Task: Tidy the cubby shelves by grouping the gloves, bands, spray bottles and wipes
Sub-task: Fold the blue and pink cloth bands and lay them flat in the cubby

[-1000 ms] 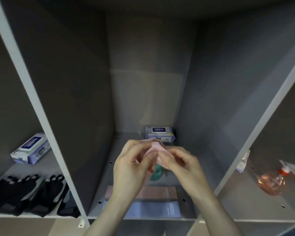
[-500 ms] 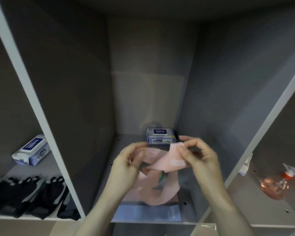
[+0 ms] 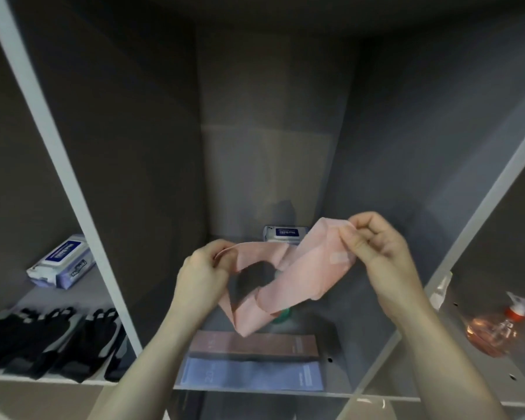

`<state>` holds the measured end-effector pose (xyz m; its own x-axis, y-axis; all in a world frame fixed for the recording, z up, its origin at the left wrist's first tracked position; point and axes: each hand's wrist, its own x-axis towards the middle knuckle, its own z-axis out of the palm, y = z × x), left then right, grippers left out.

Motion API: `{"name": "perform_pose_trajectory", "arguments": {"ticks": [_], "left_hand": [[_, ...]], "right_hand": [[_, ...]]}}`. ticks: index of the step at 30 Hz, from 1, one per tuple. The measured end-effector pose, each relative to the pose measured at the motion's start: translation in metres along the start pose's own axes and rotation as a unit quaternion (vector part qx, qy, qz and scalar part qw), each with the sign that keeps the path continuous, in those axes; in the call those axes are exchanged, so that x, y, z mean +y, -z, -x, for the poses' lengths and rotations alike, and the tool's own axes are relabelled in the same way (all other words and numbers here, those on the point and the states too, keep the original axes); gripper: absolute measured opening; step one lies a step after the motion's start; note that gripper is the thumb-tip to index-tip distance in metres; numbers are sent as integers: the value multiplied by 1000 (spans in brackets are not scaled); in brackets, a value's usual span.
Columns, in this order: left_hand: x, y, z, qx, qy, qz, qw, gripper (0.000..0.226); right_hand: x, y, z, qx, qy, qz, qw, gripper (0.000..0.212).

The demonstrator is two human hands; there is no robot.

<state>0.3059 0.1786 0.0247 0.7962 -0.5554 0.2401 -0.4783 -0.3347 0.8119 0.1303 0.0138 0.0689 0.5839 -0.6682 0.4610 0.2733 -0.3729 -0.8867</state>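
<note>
A flat lavender-blue band and a brown-pink band are laid at the middle cubby's front. Above them, a twisted pale pink stretch band is pinched by the left hand and right hand. A white wipes pack is set at the back.

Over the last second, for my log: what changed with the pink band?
Both hands, left hand and right hand, drew apart and unfolded the bunched pink band into an open hanging loop; fingers kept pinching its ends. The wipes pack behind and the folded bands below stayed put.
</note>
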Motion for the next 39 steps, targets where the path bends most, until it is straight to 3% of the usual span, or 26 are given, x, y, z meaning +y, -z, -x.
{"name": "perform_pose_trajectory", "arguments": {"ticks": [3, 6, 9, 12, 15, 16, 19, 22, 24, 26, 29, 33, 39], "left_hand": [[14, -2, 1, -30, 2, 112, 993, 19], [26, -5, 4, -54, 42, 264, 962, 14], [33, -10, 10, -68, -13, 204, 977, 32], [44, -13, 17, -118, -87, 178, 973, 34], [48, -15, 21, -149, -84, 147, 974, 37], [48, -16, 22, -141, -80, 143, 976, 36], [46, -17, 26, -156, -66, 264, 950, 40], [45, -17, 28, -185, -93, 172, 963, 42], [43, -18, 28, -175, -107, 158, 966, 37], [41, -14, 26, -139, -103, 238, 956, 29], [33, 1, 19, -51, -47, 346, 936, 26], [18, 21, 11, 14, -8, 408, 913, 30], [11, 30, 8, 0, 29, 502, 865, 27]], "right_hand": [[3, -5, -3, 8, -1, 24, 1000, 22], [8, -12, -4, 17, -16, 45, 999, 22], [10, -19, -5, 25, -28, 43, 998, 17], [7, -31, -4, -14, -63, -46, 997, 11], [5, -38, -3, -6, -90, -127, 988, 10], [5, -38, -4, 13, -89, -130, 987, 11], [7, -37, -6, 68, -55, -57, 995, 15], [8, -40, -6, 71, -34, -29, 996, 19], [9, -40, -5, 70, -23, -4, 997, 18], [10, -35, -6, 94, -26, 18, 995, 17], [11, -24, -8, 123, -52, -34, 991, 17], [11, -11, -5, 157, -116, -82, 977, 11], [11, -8, 2, 162, -154, -82, 971, 11]]}}
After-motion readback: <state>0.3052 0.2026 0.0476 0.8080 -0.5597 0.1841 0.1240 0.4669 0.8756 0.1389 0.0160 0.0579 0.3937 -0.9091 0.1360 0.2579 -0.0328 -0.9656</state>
